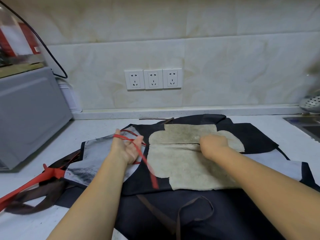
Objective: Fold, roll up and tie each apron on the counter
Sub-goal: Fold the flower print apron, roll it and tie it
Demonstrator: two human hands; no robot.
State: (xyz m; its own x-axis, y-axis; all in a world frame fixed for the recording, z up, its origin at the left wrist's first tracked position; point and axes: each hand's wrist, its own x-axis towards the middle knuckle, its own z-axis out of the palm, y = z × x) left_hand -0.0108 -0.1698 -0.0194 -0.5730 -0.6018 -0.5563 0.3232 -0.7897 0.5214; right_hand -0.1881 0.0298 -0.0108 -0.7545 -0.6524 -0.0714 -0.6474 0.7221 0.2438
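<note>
A dark navy apron (245, 134) lies spread on the white counter, with a beige cloth patch (183, 163) on its middle. A grey printed apron (97, 158) lies partly under it at the left. A thin red strap (138, 149) runs over my left hand (128, 148), whose palm faces up with the fingers hooked around the strap. My right hand (213, 144) presses down on the beige patch near its slit, fingers curled. A wider red strap (34, 181) and brown straps (39, 196) trail off to the lower left. A thin brown strap (195, 205) loops over the navy cloth near me.
A grey microwave (29, 115) stands at the left, a black cable (52, 56) behind it. Three wall sockets (153, 79) sit on the tiled backsplash. A metal strainer (311, 103) and a sink edge (304, 122) are at the far right.
</note>
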